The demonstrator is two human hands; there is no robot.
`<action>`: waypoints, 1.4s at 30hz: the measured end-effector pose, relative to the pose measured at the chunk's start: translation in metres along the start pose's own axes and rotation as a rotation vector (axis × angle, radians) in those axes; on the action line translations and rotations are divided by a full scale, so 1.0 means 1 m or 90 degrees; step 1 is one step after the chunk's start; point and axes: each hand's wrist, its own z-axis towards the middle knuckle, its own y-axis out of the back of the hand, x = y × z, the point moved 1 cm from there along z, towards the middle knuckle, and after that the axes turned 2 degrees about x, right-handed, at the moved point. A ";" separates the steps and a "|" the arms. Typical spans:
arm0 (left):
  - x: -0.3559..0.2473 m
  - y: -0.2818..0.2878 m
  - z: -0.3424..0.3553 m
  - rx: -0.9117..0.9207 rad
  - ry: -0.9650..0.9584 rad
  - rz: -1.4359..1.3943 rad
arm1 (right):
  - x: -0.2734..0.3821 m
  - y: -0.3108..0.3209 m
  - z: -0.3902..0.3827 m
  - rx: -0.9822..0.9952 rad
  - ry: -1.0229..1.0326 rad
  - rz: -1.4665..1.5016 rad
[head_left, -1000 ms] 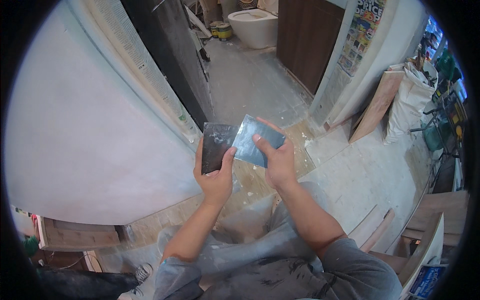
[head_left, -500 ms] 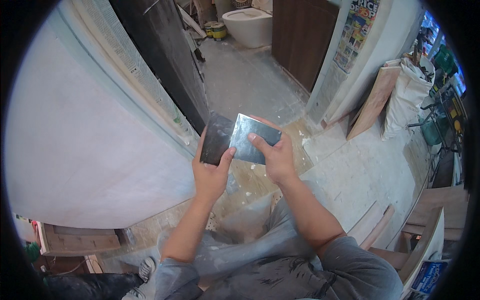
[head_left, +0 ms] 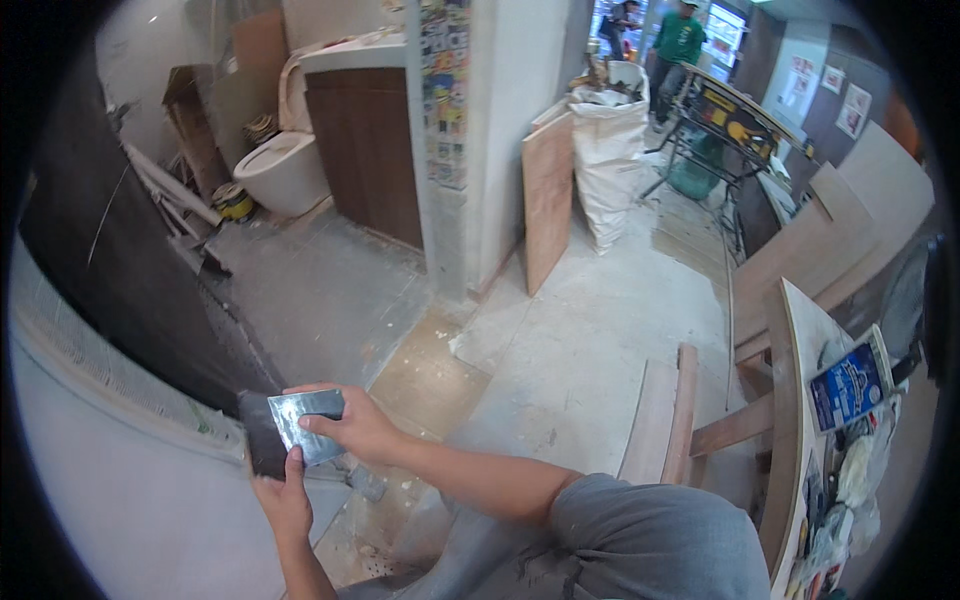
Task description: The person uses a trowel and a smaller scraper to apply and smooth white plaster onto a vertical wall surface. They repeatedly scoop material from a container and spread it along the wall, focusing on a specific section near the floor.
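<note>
Low on the left, both my hands are close together over the floor. My left hand (head_left: 284, 505) grips a dark, flat rectangular plate (head_left: 261, 438), its thumb also lying at the lower edge of the shiny plate. My right hand (head_left: 352, 428) pinches that shiny, square metal plate (head_left: 294, 412), the thumb across its face and the other fingers behind it. The shiny plate overlaps the dark one, partly covering it. Whether their faces touch I cannot tell.
A dark door (head_left: 120, 230) and a pale panel (head_left: 110, 480) flank my left. Ahead stand a toilet (head_left: 285, 172), a brown cabinet (head_left: 365, 150), a leaning board (head_left: 547, 205) and a white sack (head_left: 607, 165). A cluttered bench (head_left: 815, 330) is at right; people work far back.
My view has swung right, so the hands now appear farther left and lower. Both plates are still held, and the bench and distant people have come into fuller view.
</note>
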 end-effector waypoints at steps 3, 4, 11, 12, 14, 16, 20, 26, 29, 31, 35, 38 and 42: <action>0.005 -0.026 -0.001 -0.182 -0.174 0.051 | -0.003 0.000 -0.002 -0.065 -0.043 0.047; 0.003 -0.028 0.000 -0.158 -0.177 0.063 | -0.004 0.001 -0.003 -0.085 -0.053 0.059; -0.001 0.003 0.001 0.072 0.116 0.056 | 0.008 0.002 -0.004 -0.022 -0.013 0.007; -0.011 -0.001 -0.001 0.110 0.142 0.004 | 0.006 0.004 -0.003 -0.002 -0.011 -0.005; -0.016 -0.012 -0.004 0.100 0.114 -0.071 | 0.002 0.010 0.000 0.008 0.009 -0.037; -0.011 -0.017 -0.004 0.074 0.091 -0.097 | -0.004 0.017 0.005 -0.013 0.046 -0.078; -0.011 -0.021 -0.008 -0.001 0.041 -0.088 | 0.036 0.038 0.001 -0.197 0.028 -0.251; -0.004 -0.016 -0.008 -0.143 0.141 -0.348 | 0.020 0.011 0.005 -0.277 0.185 -0.131; -0.010 -0.055 -0.006 -0.126 0.182 -0.490 | 0.008 0.005 -0.007 -0.284 0.214 -0.014; -0.032 -0.064 -0.009 -0.130 0.159 -0.530 | 0.010 -0.003 -0.015 -0.307 0.288 -0.118; -0.044 -0.049 -0.012 -0.112 0.144 -0.551 | 0.000 -0.011 -0.015 -0.195 0.331 -0.178; -0.043 -0.041 -0.013 -0.119 0.120 -0.535 | 0.004 -0.011 -0.014 -0.099 0.337 -0.223; -0.041 -0.028 -0.008 -0.103 0.093 -0.470 | 0.013 -0.009 -0.012 -0.031 0.232 -0.265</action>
